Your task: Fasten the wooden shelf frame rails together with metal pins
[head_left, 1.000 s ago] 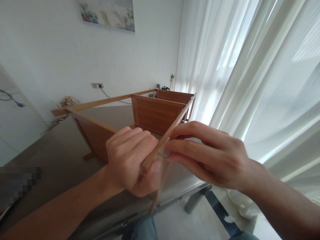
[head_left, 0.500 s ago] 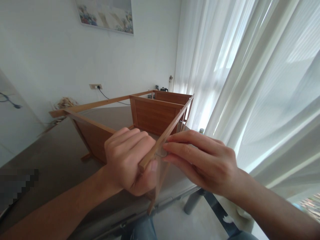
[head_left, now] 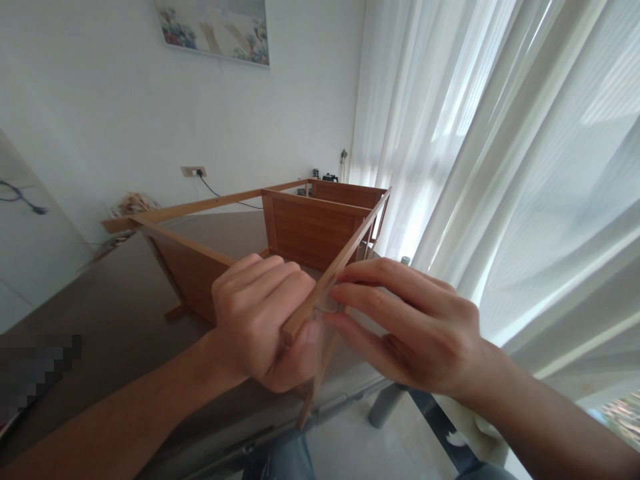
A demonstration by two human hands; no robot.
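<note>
As our left hand (head_left: 260,320) wraps its fingers around the near end of a wooden rail (head_left: 346,257), our right hand (head_left: 420,327) works just beside it at a thin bent metal rod (head_left: 327,309). The rod meets the rail's side near that end. Our right fingers and thumb stand narrowly about its free part; we cannot tell whether they pinch it or merely surround it. We judge the step in hand to be turning a fastener with the rod, though any fastener is too small or hidden to make out. The next move seems to call for a steady rail and a well-seated rod tip. The rail belongs to a wooden frame (head_left: 316,227) standing on the table (head_left: 110,347). Our left thumb lies close under the rod, so a wide sweep may catch it. White curtains (head_left: 500,200) hang to our right, a small bottle (head_left: 405,261) shows behind the right hand, and a bundle of pale strips (head_left: 134,204) lies beyond the frame's far left corner, below the wall socket (head_left: 189,171).
</note>
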